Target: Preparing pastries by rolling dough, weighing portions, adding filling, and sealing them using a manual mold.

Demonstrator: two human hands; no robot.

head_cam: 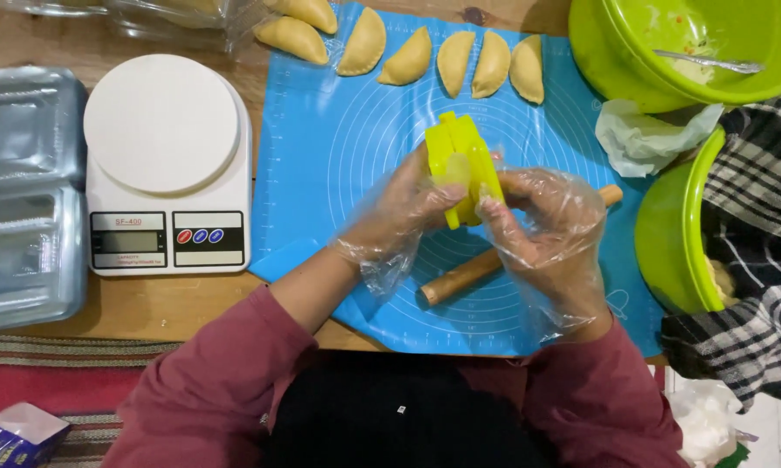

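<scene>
Wooden table [148, 312] with blue mat [338, 130], white scale [169, 165], 2 foil trays [22, 199], green bowls [667, 234]

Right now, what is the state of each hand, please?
Left hand: closed on the yellow dumpling press.
Right hand: closed on the same press from the other side.

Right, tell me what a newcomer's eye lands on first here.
First, the bright yellow plastic folding press at the middle, held shut in the grip of both glove-covered hands, left hand and right hand, over the blue silicone mat. Next, the row of pale half-moon pastries along the mat's far edge.
</scene>
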